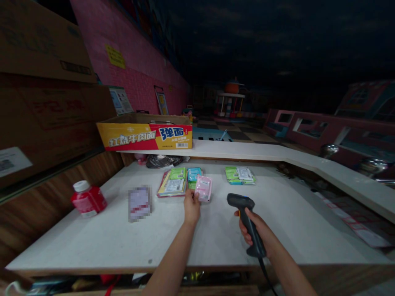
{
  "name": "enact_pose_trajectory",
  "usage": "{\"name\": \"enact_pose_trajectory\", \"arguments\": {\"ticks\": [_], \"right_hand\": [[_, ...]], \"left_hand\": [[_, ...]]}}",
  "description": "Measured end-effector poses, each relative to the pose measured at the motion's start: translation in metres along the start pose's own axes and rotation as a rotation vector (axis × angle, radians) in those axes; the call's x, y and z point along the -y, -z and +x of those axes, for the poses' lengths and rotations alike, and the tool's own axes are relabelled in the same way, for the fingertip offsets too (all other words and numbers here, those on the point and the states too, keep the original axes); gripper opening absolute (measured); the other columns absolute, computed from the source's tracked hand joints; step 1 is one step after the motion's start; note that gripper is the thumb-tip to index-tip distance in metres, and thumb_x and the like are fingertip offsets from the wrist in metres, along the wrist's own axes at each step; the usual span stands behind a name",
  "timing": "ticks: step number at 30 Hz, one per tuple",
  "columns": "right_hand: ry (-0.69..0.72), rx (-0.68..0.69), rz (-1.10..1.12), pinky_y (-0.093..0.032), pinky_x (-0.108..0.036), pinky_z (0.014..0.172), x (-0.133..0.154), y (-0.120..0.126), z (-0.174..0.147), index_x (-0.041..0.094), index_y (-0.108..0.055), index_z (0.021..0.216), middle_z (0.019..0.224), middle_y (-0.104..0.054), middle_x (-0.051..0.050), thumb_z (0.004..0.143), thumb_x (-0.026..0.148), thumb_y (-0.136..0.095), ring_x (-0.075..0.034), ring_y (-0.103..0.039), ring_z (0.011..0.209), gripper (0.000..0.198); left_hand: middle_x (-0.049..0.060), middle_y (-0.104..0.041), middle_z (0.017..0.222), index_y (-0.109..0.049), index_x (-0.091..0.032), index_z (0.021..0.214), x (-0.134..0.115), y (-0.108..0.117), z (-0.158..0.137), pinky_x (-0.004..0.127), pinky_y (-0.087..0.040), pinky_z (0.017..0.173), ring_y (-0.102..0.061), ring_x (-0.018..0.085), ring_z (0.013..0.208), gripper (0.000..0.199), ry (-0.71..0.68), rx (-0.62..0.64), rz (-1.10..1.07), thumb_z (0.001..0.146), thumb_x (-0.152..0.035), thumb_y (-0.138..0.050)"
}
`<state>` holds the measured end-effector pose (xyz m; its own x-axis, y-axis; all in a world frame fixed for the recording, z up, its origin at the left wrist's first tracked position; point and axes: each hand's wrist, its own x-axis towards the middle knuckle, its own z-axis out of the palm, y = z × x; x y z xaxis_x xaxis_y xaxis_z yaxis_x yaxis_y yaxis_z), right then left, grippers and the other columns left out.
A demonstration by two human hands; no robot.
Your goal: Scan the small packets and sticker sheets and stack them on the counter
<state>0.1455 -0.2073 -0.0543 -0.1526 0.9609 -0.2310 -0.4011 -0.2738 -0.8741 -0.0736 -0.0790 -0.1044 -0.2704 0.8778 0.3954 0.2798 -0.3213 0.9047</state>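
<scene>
My left hand (pixel 191 205) grips a pink flat packet (pixel 203 188) by its lower left edge, thumb and fingers pressed together. Just behind it lie a blue packet (pixel 194 174) and, to the left, a stack of flat packets (pixel 173 185) in green, yellow and red. My right hand (pixel 251 228) is wrapped round the handle of a black barcode scanner (pixel 253 230), its head pointing left and its cable hanging down over the front edge. Another small pile of green and white packets (pixel 240 175) rests farther back on the right, touched by neither hand.
On the white counter (pixel 117 242) a red bottle with a white cap (pixel 88 199) stands left, beside a blurred-out item (pixel 140 203). A noodle carton (pixel 145 133) sits on the raised ledge (pixel 240 150) behind. Large cardboard boxes (pixel 58 102) are stacked at far left.
</scene>
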Motion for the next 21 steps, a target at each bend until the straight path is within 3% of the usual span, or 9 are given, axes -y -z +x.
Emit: {"name": "enact_pose_trajectory", "arguments": {"ticks": [6,10,13,17,21], "right_hand": [[-0.031,-0.005,-0.045,-0.030,-0.019,0.030,-0.001,-0.014,-0.001,0.018,-0.057,0.091,0.048,-0.050,0.006,0.079,0.061,-0.059,-0.008,-0.039,0.032,0.045],[-0.023,-0.008,-0.025,-0.029,-0.018,0.030,-0.003,-0.014,0.000,0.019,-0.056,0.088,0.048,-0.049,0.006,0.079,0.061,-0.059,-0.008,-0.040,0.033,0.043],[-0.025,0.002,-0.006,-0.028,-0.017,0.030,-0.005,-0.007,0.004,0.019,-0.056,0.088,0.049,-0.049,0.006,0.079,0.061,-0.058,-0.008,-0.039,0.033,0.043],[-0.015,-0.033,0.055,-0.027,-0.017,0.031,0.003,0.019,0.018,0.019,-0.057,0.089,0.050,-0.049,0.005,0.079,0.060,-0.060,-0.007,-0.040,0.035,0.043],[0.016,-0.084,0.227,-0.030,-0.015,0.033,0.021,0.066,0.035,0.018,-0.058,0.086,0.051,-0.048,0.005,0.078,0.055,-0.064,-0.006,-0.040,0.038,0.038]], "left_hand": [[0.002,-0.057,0.075,-0.047,-0.020,0.082,0.007,-0.001,0.001,0.028,-0.048,0.063,-0.057,0.016,0.069,0.017,0.014,-0.013,0.011,0.084,-0.037,-0.044],[0.002,-0.055,0.072,-0.047,-0.021,0.078,0.004,0.002,0.003,0.028,-0.046,0.063,-0.055,0.016,0.067,0.012,0.003,-0.033,0.119,0.082,-0.033,-0.046],[0.001,-0.055,0.070,-0.047,-0.021,0.077,0.003,0.002,0.003,0.028,-0.046,0.063,-0.056,0.016,0.067,0.018,-0.001,-0.033,0.069,0.082,-0.038,-0.047],[0.001,-0.057,0.073,-0.047,-0.021,0.079,0.002,0.001,0.002,0.027,-0.047,0.062,-0.057,0.016,0.068,0.029,0.022,-0.005,-0.029,0.081,-0.050,-0.048],[0.001,-0.058,0.070,-0.050,-0.020,0.076,-0.001,0.002,0.003,0.026,-0.045,0.059,-0.056,0.015,0.064,0.032,-0.008,0.029,-0.011,0.080,-0.052,-0.050]]}}
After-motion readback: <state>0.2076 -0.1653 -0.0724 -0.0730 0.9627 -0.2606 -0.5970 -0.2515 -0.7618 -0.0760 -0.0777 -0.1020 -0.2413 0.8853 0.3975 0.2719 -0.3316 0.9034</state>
